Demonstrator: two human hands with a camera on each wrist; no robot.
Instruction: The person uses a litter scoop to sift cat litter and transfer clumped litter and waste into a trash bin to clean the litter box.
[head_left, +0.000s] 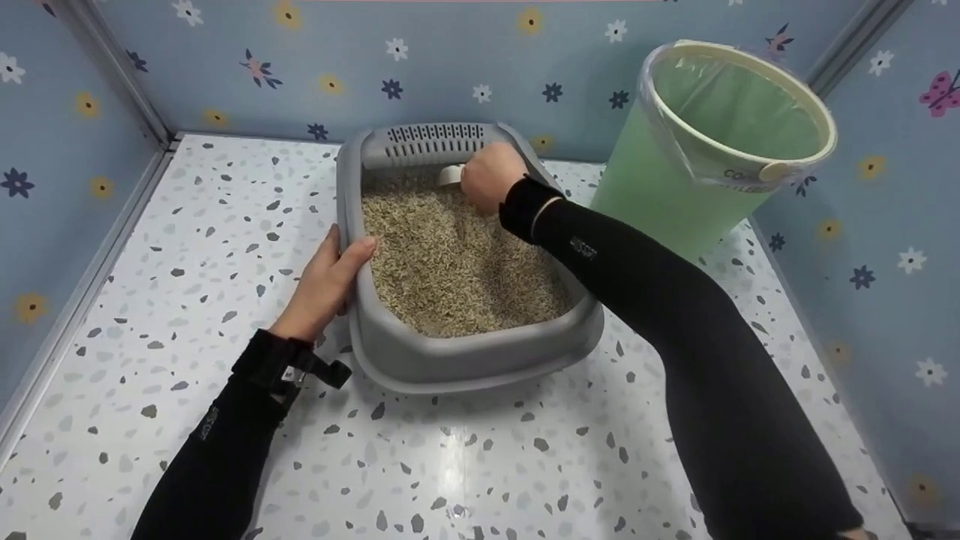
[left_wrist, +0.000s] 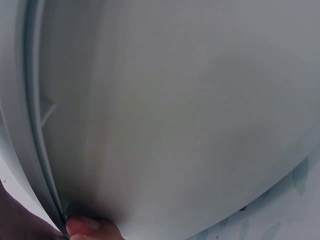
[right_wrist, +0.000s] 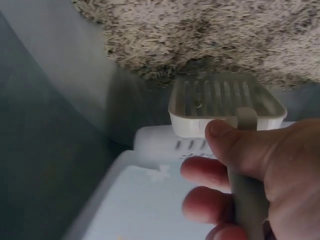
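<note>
A grey litter box (head_left: 472, 364) filled with tan pellet litter (head_left: 427, 259) stands on the speckled surface. My left hand (head_left: 319, 289) grips its left rim, thumb over the top; in the left wrist view fingertips (left_wrist: 92, 227) show beneath the rim's edge. At the far end of the box, my right hand (head_left: 493, 178) holds a slotted litter scoop (head_left: 450, 175) by its handle. The right wrist view shows the scoop's basket (right_wrist: 215, 102) beside the litter's edge, with a small bit on its slots and the thumb near the handle's base.
A tall green bin (head_left: 667, 187) with a clear liner and cream rim stands right of the box, close to my right forearm. Blue flowered panels (head_left: 450, 60) enclose the white speckled surface (head_left: 202, 300) at the back and both sides.
</note>
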